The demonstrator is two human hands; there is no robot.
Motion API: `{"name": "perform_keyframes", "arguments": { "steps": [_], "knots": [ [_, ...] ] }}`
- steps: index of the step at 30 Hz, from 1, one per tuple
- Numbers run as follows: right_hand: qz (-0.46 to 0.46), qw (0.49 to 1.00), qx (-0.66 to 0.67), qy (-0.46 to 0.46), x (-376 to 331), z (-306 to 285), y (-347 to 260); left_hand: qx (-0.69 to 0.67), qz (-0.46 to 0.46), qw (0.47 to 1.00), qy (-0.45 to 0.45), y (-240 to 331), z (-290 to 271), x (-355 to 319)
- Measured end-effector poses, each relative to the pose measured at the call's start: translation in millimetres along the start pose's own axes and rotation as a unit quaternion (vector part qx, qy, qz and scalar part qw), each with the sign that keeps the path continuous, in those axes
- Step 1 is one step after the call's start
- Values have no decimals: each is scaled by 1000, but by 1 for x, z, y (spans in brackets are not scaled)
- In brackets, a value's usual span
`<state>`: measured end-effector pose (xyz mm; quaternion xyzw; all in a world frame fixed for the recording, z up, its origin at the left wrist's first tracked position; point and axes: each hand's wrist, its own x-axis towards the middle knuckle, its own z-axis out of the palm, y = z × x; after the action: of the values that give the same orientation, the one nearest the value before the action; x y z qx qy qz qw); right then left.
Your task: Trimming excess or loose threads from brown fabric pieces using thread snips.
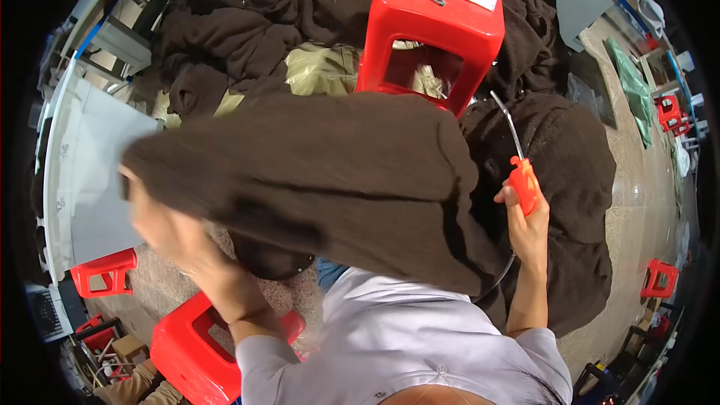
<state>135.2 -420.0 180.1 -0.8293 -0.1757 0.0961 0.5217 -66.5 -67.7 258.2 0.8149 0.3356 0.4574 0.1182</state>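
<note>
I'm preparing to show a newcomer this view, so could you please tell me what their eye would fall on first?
Probably the bright red stool at the top, slightly right of centre. Next, likely the orange-handled tool in the right hand, right of centre, and the big brown cloth across the middle, with the blurred left hand at its left end.

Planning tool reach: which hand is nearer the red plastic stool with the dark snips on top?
Right. The right hand, around an orange plastic handle, is below and right of the stool in view; the left hand, touching dark-brown fabric, lies farther off, lower left.
</note>
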Motion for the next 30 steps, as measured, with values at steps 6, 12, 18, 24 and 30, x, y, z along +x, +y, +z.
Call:
{"name": "perform_keyframes", "arguments": {
  "steps": [6, 12, 18, 24, 30],
  "knots": [
    [-44, 997, -14, 62, 8, 1, -12, -646, -221, 725, 93, -248, 80, 144],
    [-100, 970, -212, -58, -4, 15, 19, -435, -481, 724, -234, -242, 194, -58],
    [-28, 936, -283, -209, -77, -2, 73, -353, -483, 566, -567, -81, 121, -187],
    [-26, 949, -275, -150, -68, 13, 100, -521, -383, 600, -472, 5, 126, -211],
    [121, 945, -50, -301, -42, -18, 34, -497, -277, 794, -215, 16, 123, -177]
  ]
}}
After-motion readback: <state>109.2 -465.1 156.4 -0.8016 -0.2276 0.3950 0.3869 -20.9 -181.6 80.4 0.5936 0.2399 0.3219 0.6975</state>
